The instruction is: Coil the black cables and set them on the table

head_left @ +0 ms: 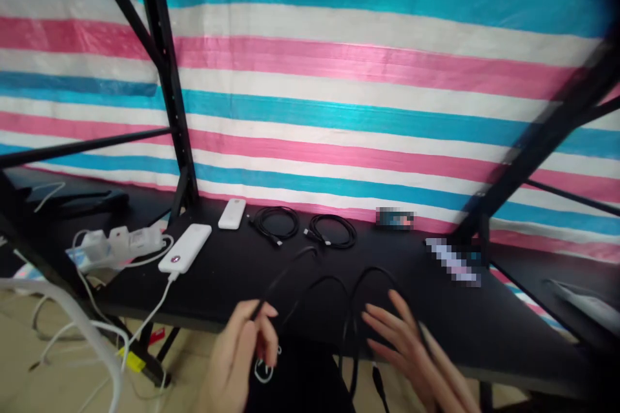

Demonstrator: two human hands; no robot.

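Note:
A loose black cable (372, 269) runs in wide loops between my two hands, over the front of the table. My left hand (242, 345) has its fingers curled and pinches a stretch of this cable. My right hand (411, 348) is spread, fingers stretched out, with the cable lying across it near the thumb side. One dark cable plug (378, 379) hangs below, left of the right hand. Beyond the hands, two coiled black cables (334, 246) lie side by side on the black table (382, 300).
Two white power banks (186, 248) lie at the left, the nearer with a white cable (155, 310) plugged in. A power strip with white adapters (119, 245) is further left. Two pixelated items (453, 262) lie at the right. Black metal posts (167, 71) frame a striped sheet (339, 103).

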